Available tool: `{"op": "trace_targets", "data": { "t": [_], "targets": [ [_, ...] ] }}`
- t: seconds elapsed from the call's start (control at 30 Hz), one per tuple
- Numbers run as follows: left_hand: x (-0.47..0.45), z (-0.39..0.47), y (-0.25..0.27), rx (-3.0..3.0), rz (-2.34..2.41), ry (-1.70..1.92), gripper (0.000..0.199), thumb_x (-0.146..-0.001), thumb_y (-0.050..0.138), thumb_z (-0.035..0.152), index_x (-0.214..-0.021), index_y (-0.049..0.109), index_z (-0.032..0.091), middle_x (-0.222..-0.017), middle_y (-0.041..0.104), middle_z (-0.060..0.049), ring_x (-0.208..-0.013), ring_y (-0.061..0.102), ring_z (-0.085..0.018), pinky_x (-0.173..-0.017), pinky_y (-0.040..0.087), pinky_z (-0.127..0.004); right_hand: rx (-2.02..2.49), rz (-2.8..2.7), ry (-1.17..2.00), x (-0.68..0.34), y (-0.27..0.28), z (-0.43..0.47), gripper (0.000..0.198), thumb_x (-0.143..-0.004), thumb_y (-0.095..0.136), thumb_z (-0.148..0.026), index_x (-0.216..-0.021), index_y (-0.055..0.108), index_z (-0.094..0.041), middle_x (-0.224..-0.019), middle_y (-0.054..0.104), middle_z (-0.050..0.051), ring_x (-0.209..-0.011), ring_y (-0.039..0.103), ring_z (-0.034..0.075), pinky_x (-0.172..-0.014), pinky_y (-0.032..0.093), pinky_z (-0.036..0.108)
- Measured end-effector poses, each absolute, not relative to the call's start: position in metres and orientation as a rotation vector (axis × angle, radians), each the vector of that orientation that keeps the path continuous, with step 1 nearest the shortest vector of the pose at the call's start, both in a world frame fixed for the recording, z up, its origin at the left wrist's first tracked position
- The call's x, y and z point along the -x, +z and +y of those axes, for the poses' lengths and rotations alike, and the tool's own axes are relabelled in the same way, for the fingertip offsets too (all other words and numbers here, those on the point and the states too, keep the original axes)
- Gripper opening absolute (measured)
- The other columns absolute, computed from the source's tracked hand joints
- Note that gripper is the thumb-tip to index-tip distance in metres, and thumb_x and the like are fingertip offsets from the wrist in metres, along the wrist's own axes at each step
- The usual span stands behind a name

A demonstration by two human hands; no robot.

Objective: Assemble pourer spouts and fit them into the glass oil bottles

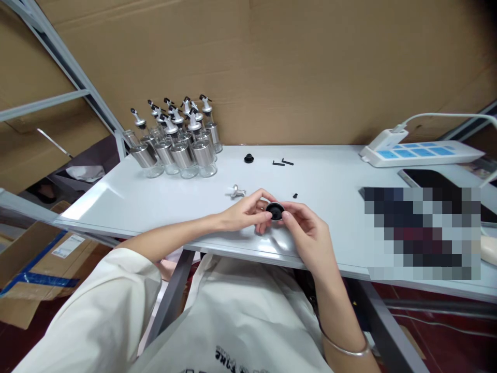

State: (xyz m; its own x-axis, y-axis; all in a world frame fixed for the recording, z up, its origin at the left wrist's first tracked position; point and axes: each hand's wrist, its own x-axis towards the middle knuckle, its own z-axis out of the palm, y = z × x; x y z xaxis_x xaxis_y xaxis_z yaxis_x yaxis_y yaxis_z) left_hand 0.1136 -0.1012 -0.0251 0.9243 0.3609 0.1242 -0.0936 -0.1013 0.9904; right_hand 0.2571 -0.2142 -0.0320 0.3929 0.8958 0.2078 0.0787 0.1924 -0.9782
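Between both hands, just above the front of the white table (334,176), is a round black stopper piece with a pale rim (275,211). My left hand (254,210) pinches its left edge, thumb on the near face. My right hand (308,225) grips its right edge between thumb and fingers. Beyond my left hand lies a silver pourer spout (236,191). A tiny black part (295,196) rests behind my right hand. Farther back are another black stopper (249,158) and two thin black levers (282,162).
Several glass oil bottles (182,150) with steel sleeves and pourer tops stand at the back left. A white power strip (423,153) with a plugged charger sits back right, near a dark phone (438,181). A blurred-out patch (423,233) covers the right front.
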Motion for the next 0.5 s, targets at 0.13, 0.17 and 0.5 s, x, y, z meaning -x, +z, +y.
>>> {"op": "trace_targets", "data": {
  "t": [0.13,0.17,0.5],
  "targets": [
    [-0.1125,-0.1010,-0.0291,-1.609,0.225,0.414,0.049,-0.081,0.065,0.057,-0.099,0.042,0.018,-0.072,0.060,0.003,-0.053,0.060,-0.008,-0.051,0.048,-0.019,1.243,-1.038,0.830,-0.2569,-0.0353,-0.2150,0.029,-0.079,0.069,-0.044,-0.097,0.068,-0.021,-0.093,0.074,0.006,-0.078,0.071,0.018,-0.075,0.059,0.032],
    [-0.1122,-0.1010,-0.0302,-1.603,0.227,0.422,0.049,-0.079,0.066,0.057,-0.097,0.041,0.019,-0.071,0.060,0.003,-0.051,0.060,-0.007,-0.050,0.048,-0.019,1.243,-1.052,0.840,-0.2569,-0.0358,-0.2152,0.029,-0.079,0.069,-0.043,-0.098,0.068,-0.021,-0.093,0.074,0.006,-0.078,0.071,0.018,-0.074,0.059,0.032],
    [-0.1118,-0.1057,-0.0250,-1.593,0.292,0.439,0.041,-0.076,0.073,0.038,-0.089,0.038,0.020,-0.067,0.061,0.004,-0.046,0.059,-0.007,-0.046,0.046,-0.017,1.266,-1.102,0.851,-0.2566,-0.0358,-0.2152,0.030,-0.076,0.068,-0.035,-0.101,0.067,-0.019,-0.096,0.074,0.007,-0.082,0.071,0.019,-0.079,0.059,0.034]
  ]
}}
